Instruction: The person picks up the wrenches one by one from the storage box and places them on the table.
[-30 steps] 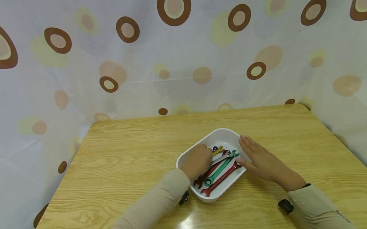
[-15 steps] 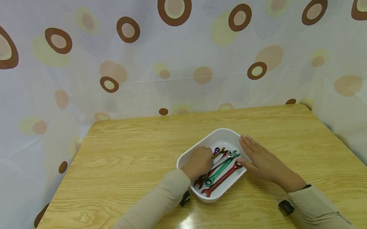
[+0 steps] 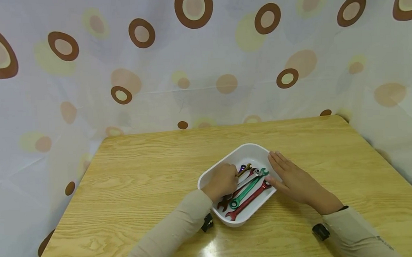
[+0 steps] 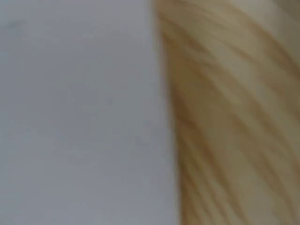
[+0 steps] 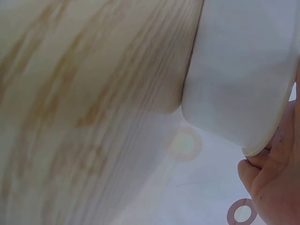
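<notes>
A white bin (image 3: 250, 215) holds several combination wrenches. In the head view my left hand (image 3: 222, 182) is inside its left half with curled fingers, gripping a gold wrench (image 3: 248, 167) whose open end sticks out past the knuckles; the rest is hidden. Near that hand lie a purple wrench (image 3: 242, 168), a silver wrench (image 3: 248, 179), a green wrench (image 3: 248, 192) and a red wrench (image 3: 248, 202). My right hand (image 3: 297, 182) rests on the bin's right rim, its fingers straight and the thumb over the edge. In the right wrist view this hand (image 5: 279, 173) touches the rim.
The bin stands on a wood-grain table (image 3: 152, 166). A patterned white curtain (image 3: 202, 66) surrounds the table's back and sides. The left wrist view is blurred, showing the bin's outer wall (image 4: 79, 112) and table. Each wrist wears a black camera (image 3: 321, 232).
The gold wrench's visible end has tilted and turned slightly in my left hand. The purple wrench has shifted a little. My right hand has stayed on the rim.
</notes>
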The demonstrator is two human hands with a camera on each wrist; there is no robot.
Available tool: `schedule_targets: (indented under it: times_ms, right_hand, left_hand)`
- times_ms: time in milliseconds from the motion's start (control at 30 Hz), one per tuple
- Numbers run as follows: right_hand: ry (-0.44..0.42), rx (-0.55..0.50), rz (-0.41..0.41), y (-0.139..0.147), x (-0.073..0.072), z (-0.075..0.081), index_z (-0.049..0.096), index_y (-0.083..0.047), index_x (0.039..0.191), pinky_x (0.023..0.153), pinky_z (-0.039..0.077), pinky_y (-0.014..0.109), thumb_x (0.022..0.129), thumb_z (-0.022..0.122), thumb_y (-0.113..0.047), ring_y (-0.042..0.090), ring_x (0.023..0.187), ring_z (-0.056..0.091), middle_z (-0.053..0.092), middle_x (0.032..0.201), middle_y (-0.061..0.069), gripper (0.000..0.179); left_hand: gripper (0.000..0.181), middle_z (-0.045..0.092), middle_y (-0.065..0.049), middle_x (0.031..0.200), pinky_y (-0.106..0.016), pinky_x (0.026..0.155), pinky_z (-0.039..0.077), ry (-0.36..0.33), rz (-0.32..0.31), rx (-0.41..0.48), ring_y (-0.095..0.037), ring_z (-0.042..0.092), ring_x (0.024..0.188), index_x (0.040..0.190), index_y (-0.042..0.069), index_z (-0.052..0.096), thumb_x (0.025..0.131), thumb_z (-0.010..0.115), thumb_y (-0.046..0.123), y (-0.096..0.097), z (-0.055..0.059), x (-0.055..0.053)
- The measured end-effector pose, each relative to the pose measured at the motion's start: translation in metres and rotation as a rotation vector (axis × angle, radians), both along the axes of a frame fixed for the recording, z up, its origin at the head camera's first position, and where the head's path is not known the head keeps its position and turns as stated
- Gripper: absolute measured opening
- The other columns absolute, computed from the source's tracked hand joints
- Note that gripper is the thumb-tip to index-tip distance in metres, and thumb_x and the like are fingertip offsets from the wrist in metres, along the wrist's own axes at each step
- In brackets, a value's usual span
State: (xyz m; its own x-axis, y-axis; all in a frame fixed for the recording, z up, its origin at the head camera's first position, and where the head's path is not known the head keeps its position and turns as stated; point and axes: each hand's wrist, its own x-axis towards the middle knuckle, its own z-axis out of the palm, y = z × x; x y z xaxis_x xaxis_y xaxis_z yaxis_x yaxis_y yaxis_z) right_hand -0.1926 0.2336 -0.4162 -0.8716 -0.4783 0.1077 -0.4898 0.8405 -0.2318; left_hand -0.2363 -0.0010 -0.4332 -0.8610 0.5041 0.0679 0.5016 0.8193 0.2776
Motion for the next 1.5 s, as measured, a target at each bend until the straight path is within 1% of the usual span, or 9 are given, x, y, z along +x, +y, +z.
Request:
schedule_targets:
  times_ms: [67,133,233,367,567,733,1000,1267,1500]
  right_hand:
    - [0.000,0.003,0.000,0.000,0.000,0.002,0.023,0.008,0.147,0.112,0.021,0.053,0.100,0.045,-0.043,0.040,0.143,0.014,0.018,0.155,0.025,0.073]
    - [-0.002,0.004,-0.002,0.000,-0.001,0.003,0.023,0.008,0.147,0.112,0.021,0.053,0.100,0.045,-0.044,0.040,0.143,0.015,0.019,0.155,0.025,0.074]
    - [-0.013,0.001,-0.005,0.000,-0.001,0.004,0.023,0.007,0.148,0.113,0.020,0.052,0.099,0.045,-0.046,0.039,0.144,0.014,0.018,0.155,0.024,0.075]
    - [-0.022,-0.002,-0.011,0.000,0.001,0.003,0.023,0.006,0.148,0.113,0.019,0.052,0.099,0.045,-0.046,0.039,0.144,0.013,0.018,0.156,0.023,0.075]
    - [-0.023,-0.009,-0.018,0.000,0.002,0.003,0.023,0.007,0.148,0.112,0.020,0.053,0.099,0.046,-0.045,0.039,0.144,0.014,0.018,0.156,0.023,0.075]
    - [-0.009,-0.003,-0.014,0.000,0.002,0.002,0.024,0.007,0.147,0.111,0.022,0.054,0.099,0.047,-0.045,0.039,0.144,0.015,0.019,0.155,0.024,0.075]
    - [-0.003,0.002,-0.010,0.000,0.001,0.002,0.024,0.007,0.147,0.112,0.021,0.053,0.099,0.046,-0.045,0.039,0.144,0.015,0.019,0.155,0.024,0.074]
    - [0.012,0.009,0.000,0.000,0.001,0.000,0.024,0.008,0.147,0.113,0.020,0.050,0.100,0.046,-0.043,0.039,0.144,0.015,0.020,0.155,0.025,0.073]
    - [0.015,0.006,0.001,0.001,0.001,0.000,0.024,0.008,0.147,0.113,0.021,0.051,0.100,0.046,-0.043,0.039,0.144,0.015,0.020,0.155,0.025,0.073]
  left_hand:
    - [0.026,0.045,0.002,0.056,-0.021,0.050,0.032,-0.034,0.009,0.064,-0.010,0.040,0.053,0.060,0.011,0.053,0.085,0.060,0.009,-0.001,0.002,-0.001]
    - [0.022,0.045,0.003,0.057,-0.020,0.049,0.031,-0.066,0.022,0.121,-0.008,0.040,0.052,0.063,0.010,0.055,0.084,0.060,0.008,-0.003,0.004,-0.001]
    - [0.014,0.049,0.002,0.062,-0.019,0.051,0.034,-0.105,0.039,0.169,-0.008,0.042,0.054,0.070,0.007,0.061,0.085,0.060,0.007,-0.006,0.009,0.001]
    - [0.008,0.054,0.000,0.068,-0.021,0.054,0.039,-0.118,0.049,0.220,-0.010,0.046,0.058,0.080,0.005,0.063,0.087,0.061,0.007,-0.007,0.016,0.004]
    - [0.005,0.059,-0.002,0.075,-0.022,0.061,0.043,-0.055,0.047,0.280,-0.011,0.050,0.066,0.088,0.003,0.065,0.090,0.063,0.008,-0.008,0.026,0.007]
    - [0.007,0.063,-0.006,0.081,-0.021,0.061,0.045,0.009,0.042,0.332,-0.012,0.054,0.068,0.091,0.002,0.064,0.091,0.064,0.009,-0.009,0.029,0.008]
    - [0.007,0.064,-0.008,0.084,-0.019,0.062,0.046,0.021,0.023,0.425,-0.014,0.058,0.072,0.092,0.001,0.061,0.092,0.064,0.007,-0.014,0.039,0.010]
    - [0.008,0.064,-0.008,0.085,-0.020,0.063,0.047,0.049,0.048,0.507,-0.016,0.059,0.075,0.094,0.000,0.062,0.091,0.064,0.007,-0.019,0.046,0.010]
    - [0.009,0.065,-0.009,0.084,-0.024,0.064,0.049,0.047,0.080,0.599,-0.019,0.062,0.077,0.095,0.001,0.063,0.091,0.065,0.008,-0.033,0.060,0.010]
